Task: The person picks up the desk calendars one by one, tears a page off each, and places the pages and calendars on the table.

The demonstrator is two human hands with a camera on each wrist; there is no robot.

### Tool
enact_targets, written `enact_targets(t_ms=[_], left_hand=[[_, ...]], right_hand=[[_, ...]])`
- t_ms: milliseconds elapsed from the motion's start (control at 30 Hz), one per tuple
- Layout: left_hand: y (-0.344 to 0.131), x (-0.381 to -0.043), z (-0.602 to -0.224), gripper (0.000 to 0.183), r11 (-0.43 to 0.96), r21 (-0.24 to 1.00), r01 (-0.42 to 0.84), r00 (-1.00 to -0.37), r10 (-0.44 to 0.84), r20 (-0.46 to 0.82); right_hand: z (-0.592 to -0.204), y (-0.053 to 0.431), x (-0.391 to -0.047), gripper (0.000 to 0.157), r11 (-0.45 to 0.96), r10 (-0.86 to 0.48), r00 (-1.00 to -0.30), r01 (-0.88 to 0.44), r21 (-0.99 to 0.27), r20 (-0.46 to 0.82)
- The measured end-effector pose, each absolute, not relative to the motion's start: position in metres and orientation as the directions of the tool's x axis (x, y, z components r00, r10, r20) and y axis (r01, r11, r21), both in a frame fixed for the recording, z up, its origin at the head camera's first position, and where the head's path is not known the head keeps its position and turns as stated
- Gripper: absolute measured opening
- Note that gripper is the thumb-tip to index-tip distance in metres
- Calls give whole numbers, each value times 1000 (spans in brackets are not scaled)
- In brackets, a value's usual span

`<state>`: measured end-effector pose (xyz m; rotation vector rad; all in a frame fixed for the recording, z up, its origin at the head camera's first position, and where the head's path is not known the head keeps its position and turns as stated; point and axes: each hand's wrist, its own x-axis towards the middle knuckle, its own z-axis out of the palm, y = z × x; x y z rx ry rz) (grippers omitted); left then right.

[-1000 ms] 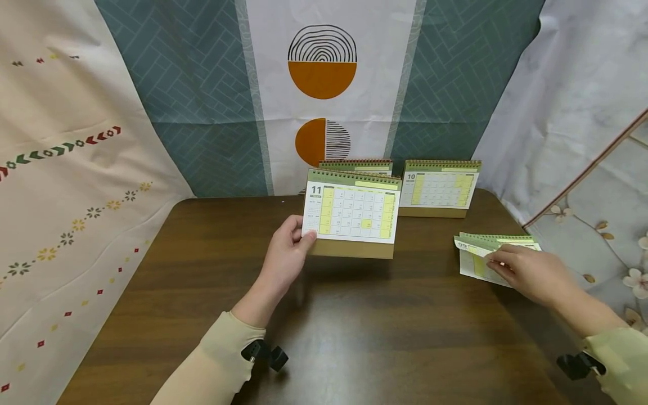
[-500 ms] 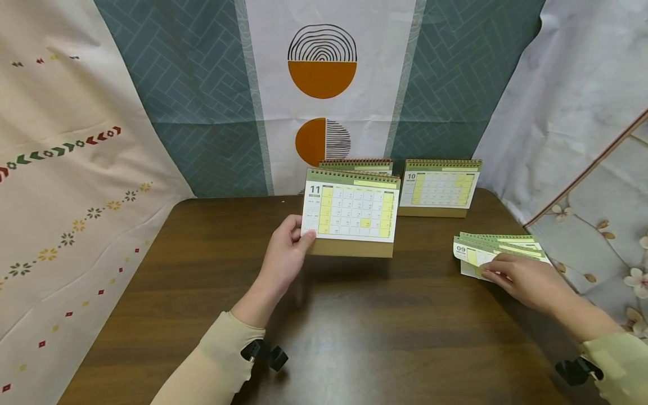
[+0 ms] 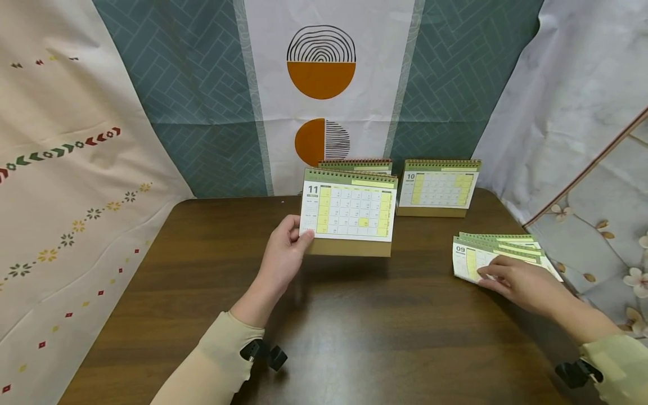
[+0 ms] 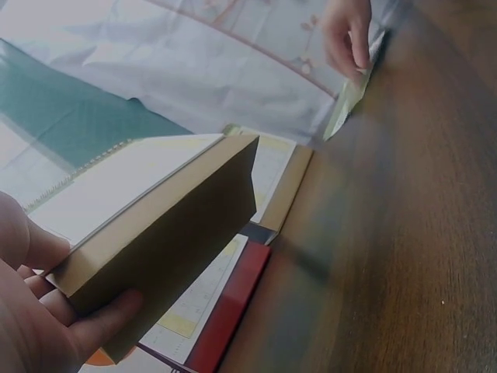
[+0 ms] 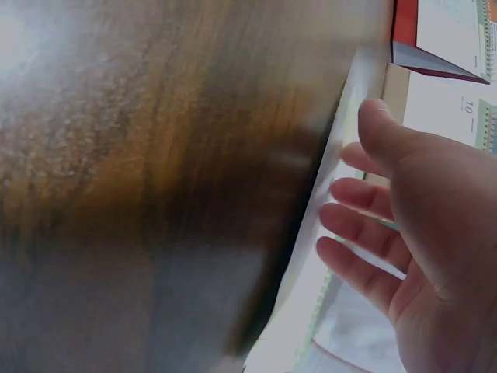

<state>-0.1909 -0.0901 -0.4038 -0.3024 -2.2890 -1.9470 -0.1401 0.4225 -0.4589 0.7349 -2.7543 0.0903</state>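
My left hand (image 3: 283,253) grips the lower left corner of a desk calendar (image 3: 349,211) that shows page 11. In the left wrist view, the thumb lies on the front of the calendar (image 4: 155,202) and the fingers are behind its tan cardboard stand. At the table's right side lie several overlapping calendar sheets (image 3: 463,261) with green tops, the front one marked 09. Over these sheets is my right hand (image 3: 521,284), its fingertips at the front sheet. The right wrist view shows that hand (image 5: 435,225) with fingers spread and thumb apart from them.
A calendar (image 3: 440,188) showing page 10 stands at the table's back right. Another calendar (image 3: 354,164), with a red base (image 4: 233,303), is mostly hidden behind the held one. Fabric curtains (image 3: 202,101) hang behind the brown wooden table (image 3: 354,337).
My right hand has brought the 09 sheet forward and down, from lifted and curled to lying flatter, and its thumb and fingers have parted. The left hand with its calendar has barely moved.
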Motion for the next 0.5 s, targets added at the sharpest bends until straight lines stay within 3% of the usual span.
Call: enact_targets(t_ms=[233, 500], left_hand=[[-90, -191, -402, 18, 159, 960, 228, -973, 67, 220], [-89, -191, -407, 17, 174, 959, 225, -974, 59, 218]], right_hand=[[-453, 416, -144, 19, 886, -455, -855, -462, 33, 250], [-439, 379, -152, 55, 925, -361, -886, -379, -7, 290]])
